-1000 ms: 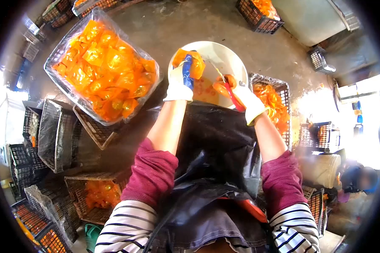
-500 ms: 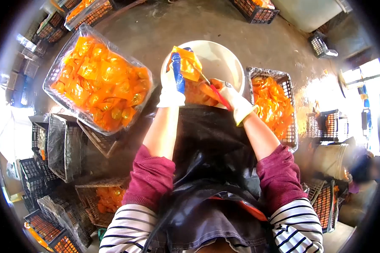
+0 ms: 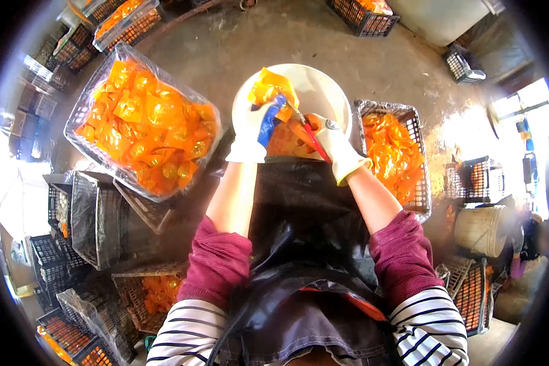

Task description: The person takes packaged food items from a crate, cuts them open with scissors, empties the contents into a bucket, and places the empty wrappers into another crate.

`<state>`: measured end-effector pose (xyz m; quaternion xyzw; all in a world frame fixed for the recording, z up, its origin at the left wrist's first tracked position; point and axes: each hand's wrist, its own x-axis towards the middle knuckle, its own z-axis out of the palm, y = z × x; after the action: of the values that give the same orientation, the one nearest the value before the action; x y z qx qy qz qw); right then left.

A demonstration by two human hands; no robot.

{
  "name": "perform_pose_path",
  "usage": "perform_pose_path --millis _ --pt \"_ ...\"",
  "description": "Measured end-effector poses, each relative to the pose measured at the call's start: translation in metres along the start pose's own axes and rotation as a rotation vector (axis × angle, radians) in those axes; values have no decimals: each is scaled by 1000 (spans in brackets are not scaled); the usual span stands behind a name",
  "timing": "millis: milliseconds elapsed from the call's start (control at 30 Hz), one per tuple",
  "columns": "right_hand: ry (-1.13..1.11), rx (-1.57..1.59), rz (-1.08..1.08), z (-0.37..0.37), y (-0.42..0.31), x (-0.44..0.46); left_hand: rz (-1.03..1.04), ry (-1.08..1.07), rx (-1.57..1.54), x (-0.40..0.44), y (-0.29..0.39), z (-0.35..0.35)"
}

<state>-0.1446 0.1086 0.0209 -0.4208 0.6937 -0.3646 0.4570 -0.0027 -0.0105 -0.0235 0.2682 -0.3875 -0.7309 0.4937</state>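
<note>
My left hand [image 3: 256, 127], in a white glove with a blue palm, is closed on a shiny orange plastic packet [image 3: 273, 86] over the near-left side of a white basin [image 3: 332, 79]. In my gloved right hand [image 3: 335, 139] are red-handled scissors [image 3: 314, 141], their blades pointing up and left to the packet's lower edge. Whether the blades are open or closed on the plastic cannot be made out. Reddish-orange contents [image 3: 290, 143] lie in the near part of the basin, below my hands. A dark apron covers my lap.
To the left stands a plastic-lined crate [image 3: 79, 125] heaped with orange packets. A crate [image 3: 422, 183] of crumpled orange plastic is close on the right. More crates [image 3: 91, 213] surround me, with a white bucket [image 3: 482, 230] on the right. Beyond it, a person [image 3: 527, 241] is partly visible.
My left hand has turned inward, tilting the packet and bringing its blue palm nearer the scissors. The right hand has shifted slightly down and left, still holding the scissors.
</note>
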Motion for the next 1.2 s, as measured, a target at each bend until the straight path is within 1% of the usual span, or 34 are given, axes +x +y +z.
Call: perform_pose_path --millis 33,67,100,200,300,367,400,467,500,567,633,667,700,767,800,900,1000,1100,1200 --pt "46 -27 -141 2 9 7 61 19 237 -10 9 12" --pt "92 -54 -281 5 27 19 -97 59 147 -19 22 23" --pt "139 -81 -418 8 23 19 -67 21 159 -18 22 22" --pt "81 -233 -193 -2 8 4 -13 -51 227 -15 14 16" --pt "4 -239 -35 -4 10 9 -40 -47 301 -8 8 8" --pt "42 -221 -217 -3 5 3 -93 -53 274 -9 5 2" --pt "61 -212 -304 -2 3 -1 -161 -64 340 -11 9 5" --pt "53 -246 -295 -4 4 0 -301 -87 471 -16 17 11" --pt "49 -261 -290 -3 4 0 -289 -84 564 -12 8 3" --pt "-1 173 -75 -1 13 7 -258 -79 748 4 -17 -19" --pt "-25 248 -4 0 11 7 -41 -14 690 -11 -4 -5" --pt "-24 109 -40 0 7 5 66 19 659 -16 4 3" --pt "-24 -31 -75 0 5 3 84 -22 519 -17 8 8" --pt "-89 328 -15 -3 10 5 118 -99 244 -15 14 13" --pt "-121 508 15 -3 13 7 150 -64 310 -11 13 14" --pt "-126 696 60 2 22 14 91 28 319 -5 4 8" --pt "-138 508 29 4 14 10 -22 101 339 -8 6 6" --pt "-116 437 59 1 1 3 -44 -34 181 -12 14 9" --pt "-94 354 41 0 -5 -1 -172 97 313 -24 33 27"
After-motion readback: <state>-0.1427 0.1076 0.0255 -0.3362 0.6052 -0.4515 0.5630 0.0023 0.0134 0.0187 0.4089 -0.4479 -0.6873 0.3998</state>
